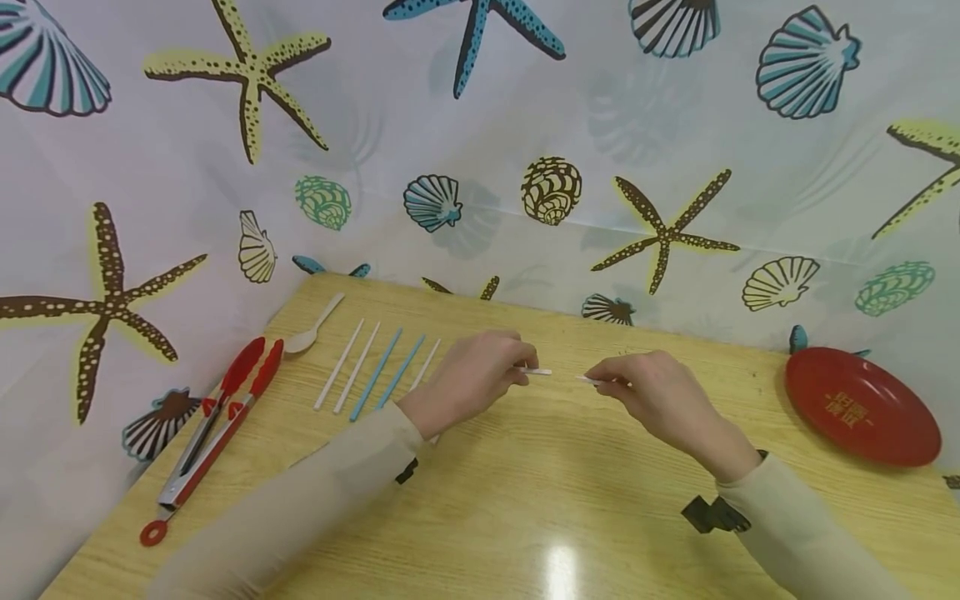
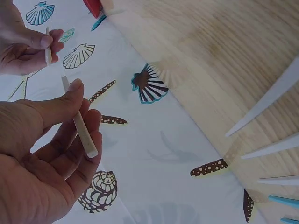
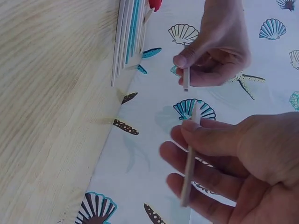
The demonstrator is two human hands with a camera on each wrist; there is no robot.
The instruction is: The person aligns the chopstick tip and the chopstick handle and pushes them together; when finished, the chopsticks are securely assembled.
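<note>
Over the middle of the table, my left hand (image 1: 487, 367) pinches a short whitish stick (image 2: 85, 135), like a piece of a chopstick, between thumb and fingers. Its square-cut end shows in the left wrist view. Facing it across a small gap, my right hand (image 1: 654, 390) holds a second short whitish stick (image 3: 188, 179), pinched near its upper part by the thumb. The two sticks point toward each other in the head view and do not touch. Beside my left forearm lies a row of white chopsticks (image 1: 339, 365) and blue chopsticks (image 1: 377, 373), partly hidden by the sleeve.
Red-and-silver tongs (image 1: 258, 373) lie along the table's left edge, with a pale spoon (image 1: 302, 342) beyond them. A red oval plate (image 1: 896, 429) rests at the right edge. A cloth (image 1: 510, 242) printed with shells and starfish hangs behind the table (image 1: 525, 508).
</note>
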